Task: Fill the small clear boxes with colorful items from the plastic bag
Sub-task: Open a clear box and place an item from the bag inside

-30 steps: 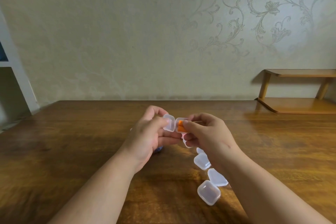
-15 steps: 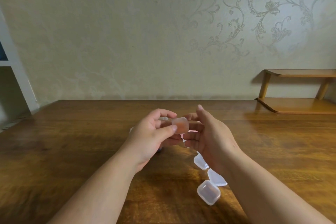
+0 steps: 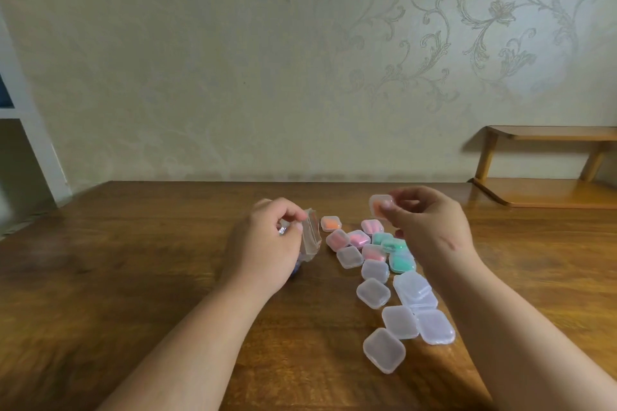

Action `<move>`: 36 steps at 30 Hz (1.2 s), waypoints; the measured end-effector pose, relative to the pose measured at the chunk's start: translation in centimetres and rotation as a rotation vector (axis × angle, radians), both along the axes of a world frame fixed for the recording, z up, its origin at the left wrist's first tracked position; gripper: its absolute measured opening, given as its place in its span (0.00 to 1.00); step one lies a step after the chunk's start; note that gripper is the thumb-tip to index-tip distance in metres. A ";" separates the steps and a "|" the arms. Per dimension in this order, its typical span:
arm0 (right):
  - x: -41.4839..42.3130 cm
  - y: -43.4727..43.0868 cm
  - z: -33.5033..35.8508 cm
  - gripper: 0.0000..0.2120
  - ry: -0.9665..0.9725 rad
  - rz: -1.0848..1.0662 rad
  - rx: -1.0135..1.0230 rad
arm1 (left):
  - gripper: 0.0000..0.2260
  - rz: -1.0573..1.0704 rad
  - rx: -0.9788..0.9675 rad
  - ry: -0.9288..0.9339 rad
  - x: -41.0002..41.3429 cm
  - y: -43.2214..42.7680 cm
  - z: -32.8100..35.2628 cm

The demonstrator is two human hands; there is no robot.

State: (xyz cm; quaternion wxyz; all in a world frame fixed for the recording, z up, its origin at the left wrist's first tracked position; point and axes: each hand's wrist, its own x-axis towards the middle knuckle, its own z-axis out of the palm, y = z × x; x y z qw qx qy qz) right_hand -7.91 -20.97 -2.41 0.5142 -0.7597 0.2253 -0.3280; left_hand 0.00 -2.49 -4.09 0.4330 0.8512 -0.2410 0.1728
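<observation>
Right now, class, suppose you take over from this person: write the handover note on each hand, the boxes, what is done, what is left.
Left hand: grips the plastic bag.
Right hand: pinches an orange-filled box above the others.
Done: filled boxes, orange, pink and green, clustered on the table between the hands.
Left: set this box down; fill the empty boxes lying nearer the person.

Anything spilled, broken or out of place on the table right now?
Nothing looks spilled or broken. The boxes lie in a loose, skewed cluster, and one empty box seems to rest partly on another. The left hand grips the bag; the right hand pinches an orange-filled box.
</observation>
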 end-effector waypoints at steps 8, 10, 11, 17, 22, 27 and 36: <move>0.7 -0.9 -1.6 0.09 0.222 -0.075 -0.260 | 0.06 0.054 0.280 0.051 0.4 -0.2 -0.9; 0.8 -0.8 -1.6 0.12 0.232 -0.071 -0.283 | 0.03 0.053 0.247 0.075 0.2 -0.2 -0.7; 0.8 -0.6 -1.6 0.14 0.236 -0.064 -0.288 | 0.03 0.056 0.233 0.086 0.1 -0.2 -0.6; 0.5 1.4 -1.1 0.13 0.216 -0.009 -0.470 | 0.06 0.091 0.044 0.148 -0.1 0.1 0.3; 0.1 4.7 -0.9 0.14 0.200 0.304 -0.522 | 0.06 -0.046 -0.160 0.298 -0.7 0.3 1.2; 0.2 5.4 -1.6 0.14 0.408 0.369 -0.724 | 0.13 -0.074 -0.202 0.292 0.0 0.6 0.9; 0.6 5.9 -1.4 0.10 0.485 0.360 -0.917 | 0.17 0.147 0.193 0.365 1.4 0.6 -0.4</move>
